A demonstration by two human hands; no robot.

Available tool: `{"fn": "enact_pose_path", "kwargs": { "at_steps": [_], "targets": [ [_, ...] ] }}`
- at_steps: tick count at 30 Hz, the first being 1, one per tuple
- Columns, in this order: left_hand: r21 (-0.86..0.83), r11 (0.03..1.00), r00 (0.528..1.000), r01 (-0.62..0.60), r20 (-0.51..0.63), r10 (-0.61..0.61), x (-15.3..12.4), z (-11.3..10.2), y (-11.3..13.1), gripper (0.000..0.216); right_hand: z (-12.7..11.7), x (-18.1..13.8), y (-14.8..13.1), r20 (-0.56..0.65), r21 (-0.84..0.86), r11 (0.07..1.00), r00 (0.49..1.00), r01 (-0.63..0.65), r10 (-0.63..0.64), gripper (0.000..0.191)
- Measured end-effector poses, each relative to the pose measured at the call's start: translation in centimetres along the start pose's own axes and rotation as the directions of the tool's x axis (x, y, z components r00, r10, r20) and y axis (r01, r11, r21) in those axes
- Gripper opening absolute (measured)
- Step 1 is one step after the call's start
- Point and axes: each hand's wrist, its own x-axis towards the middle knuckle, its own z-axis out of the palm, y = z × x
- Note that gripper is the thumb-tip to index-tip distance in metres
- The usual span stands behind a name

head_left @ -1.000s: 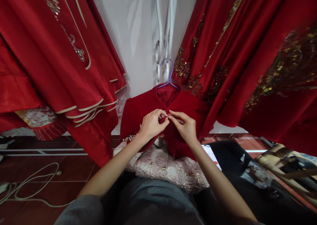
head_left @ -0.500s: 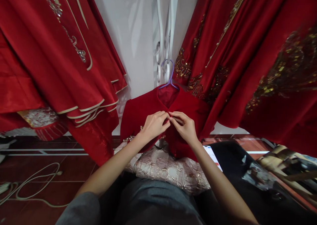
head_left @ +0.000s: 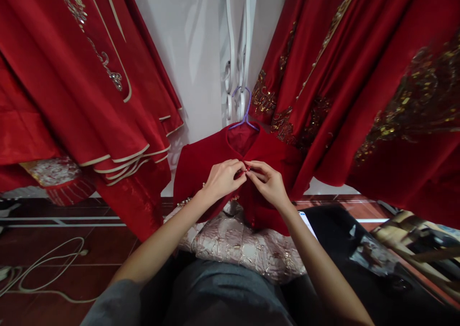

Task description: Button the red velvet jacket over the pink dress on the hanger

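A red jacket (head_left: 204, 161) with an open V neckline hangs on a purple hanger (head_left: 245, 118) before me. Just below the neckline, my left hand (head_left: 225, 176) pinches the jacket's front edge between thumb and forefinger. My right hand (head_left: 266, 180) meets it there, its fingertips also pinched on the front opening. Between the fingertips shows a small shiny red button (head_left: 247, 169), partly hidden. Beaded trim lies by my left wrist. Under the jacket, a pale pink brocade cloth (head_left: 244, 254) with metallic threads spreads over my lap.
Red garments hang on the left (head_left: 108, 101) and right (head_left: 345, 101). White cabinet handles (head_left: 232, 39) rise behind the hanger. A white cable (head_left: 39, 268) loops on the tiled floor. At right are a phone (head_left: 308, 224), partly covered by my forearm, and a clear plastic bag (head_left: 375, 256).
Both hands stay at the jacket's front with their fingertips slightly shifted, and the small red button shows more clearly between them. The view has moved a little.
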Motion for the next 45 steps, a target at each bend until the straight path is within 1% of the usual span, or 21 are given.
{"fn": "enact_pose_path", "kwargs": {
  "at_steps": [5, 8, 10, 12, 13, 15, 17, 18, 20, 22, 23, 26, 28, 31, 33, 35, 36, 38, 40, 42, 45],
  "targets": [
    [0.073, 0.996, 0.998, -0.05, 0.026, 0.048, 0.2, -0.1, 0.4, 0.007, 0.1, 0.0, 0.1, 0.003, -0.007, 1.0, 1.0, -0.001, 0.001, 0.027],
    [0.063, 0.998, 1.0, -0.006, 0.007, 0.006, 0.0, 0.0, 0.8, 0.007, 0.4, -0.1, 0.0, 0.0, -0.048, 0.998, 1.0, 0.029, -0.029, 0.027],
    [-0.041, 0.995, 0.995, 0.087, -0.049, -0.089, -0.4, 0.5, 1.0, 0.008, 0.9, -0.3, 0.0, 0.006, -0.101, 0.993, 0.998, 0.061, -0.06, 0.033],
    [-0.266, 0.945, 0.972, 0.19, -0.085, -0.22, -0.9, 1.1, 0.9, 0.012, 1.3, -0.6, 0.0, 0.034, -0.188, 0.977, 0.995, 0.095, -0.09, 0.049],
    [-0.408, 0.882, 0.954, 0.237, -0.072, -0.29, -1.2, 1.4, 0.8, 0.015, 1.5, -0.7, 0.1, 0.054, -0.236, 0.966, 0.994, 0.105, -0.095, 0.056],
    [-0.657, 0.68, 0.907, 0.326, 0.014, -0.421, -1.8, 2.0, 0.3, 0.024, 1.5, -0.9, 0.3, 0.072, -0.308, 0.948, 0.995, 0.083, -0.064, 0.063],
    [-0.791, 0.464, 0.854, 0.399, 0.136, -0.502, -2.5, 2.2, -0.2, 0.034, 1.0, -0.9, 0.4, 0.062, -0.319, 0.948, 0.998, -0.008, 0.029, 0.063],
    [-0.823, 0.377, 0.834, 0.426, 0.195, -0.516, -2.8, 2.3, -0.4, 0.038, 0.5, -0.8, 0.4, 0.056, -0.301, 0.951, 0.994, -0.07, 0.09, 0.063],
    [-0.85, 0.252, 0.821, 0.462, 0.303, -0.483, -3.4, 2.4, -0.7, 0.045, -0.8, -0.5, 0.1, 0.05, -0.218, 0.959, 0.979, -0.184, 0.199, 0.06],
    [-0.86, 0.172, 0.82, 0.481, 0.372, -0.435, -3.8, 2.6, -0.7, 0.047, -2.2, -0.3, -0.4, 0.067, -0.088, 0.96, 0.96, -0.266, 0.272, 0.055],
    [-0.864, 0.146, 0.819, 0.482, 0.385, -0.425, -3.9, 2.7, -0.7, 0.046, -2.7, -0.2, -0.7, 0.085, -0.023, 0.955, 0.951, -0.297, 0.298, 0.052],
    [-0.876, 0.117, 0.832, 0.469, 0.393, -0.393, -4.3, 3.1, -0.2, 0.044, -3.5, -0.1, -1.6, 0.188, 0.105, 0.923, 0.919, -0.37, 0.347, 0.049],
    [-0.861, 0.122, 0.83, 0.494, 0.425, -0.36, -4.8, 3.2, 0.2, 0.047, -3.3, -0.2, -2.1, 0.253, 0.099, 0.918, 0.902, -0.383, 0.349, 0.045],
    [-0.813, 0.21, 0.806, 0.543, 0.435, -0.401, -6.0, 2.9, 0.5, 0.041, -2.9, -0.4, -2.7, 0.298, -0.012, 0.934, 0.891, -0.356, 0.343, 0.031],
    [-0.782, 0.28, 0.81, 0.557, 0.437, -0.39, -6.8, 2.8, 0.5, 0.037, -2.6, -0.6, -3.2, 0.303, -0.102, 0.942, 0.892, -0.321, 0.337, 0.024],
    [-0.767, 0.316, 0.821, 0.558, 0.454, -0.347, -7.4, 2.6, 0.3, 0.033, -2.1, -0.8, -3.8, 0.269, -0.232, 0.934, 0.905, -0.271, 0.33, 0.019],
    [-0.768, 0.322, 0.823, 0.554, 0.448, -0.349, -7.6, 2.5, 0.2, 0.031, -1.7, -1.0, -4.1, 0.239, -0.307, 0.919, 0.915, -0.246, 0.325, 0.018],
    [-0.781, 0.328, 0.825, 0.531, 0.387, -0.413, -7.7, 2.2, 0.0, 0.029, -0.5, -1.4, -4.6, 0.189, -0.415, 0.882, 0.927, -0.224, 0.324, 0.021],
    [-0.8, 0.315, 0.818, 0.51, 0.337, -0.467, -7.7, 1.6, -0.2, 0.032, 1.0, -1.9, -4.8, 0.196, -0.409, 0.879, 0.917, -0.244, 0.346, 0.026],
    [-0.816, 0.266, 0.809, 0.513, 0.357, -0.467, -7.7, 1.0, -0.5, 0.034, 2.6, -2.4, -4.6, 0.23, -0.334, 0.899, 0.901, -0.283, 0.369, 0.028],
    [-0.833, 0.172, 0.787, 0.526, 0.399, -0.471, -8.0, 0.4, -1.0, 0.033, 4.3, -2.7, -3.8, 0.234, -0.249, 0.916, 0.898, -0.314, 0.371, 0.023]
  ]
}}
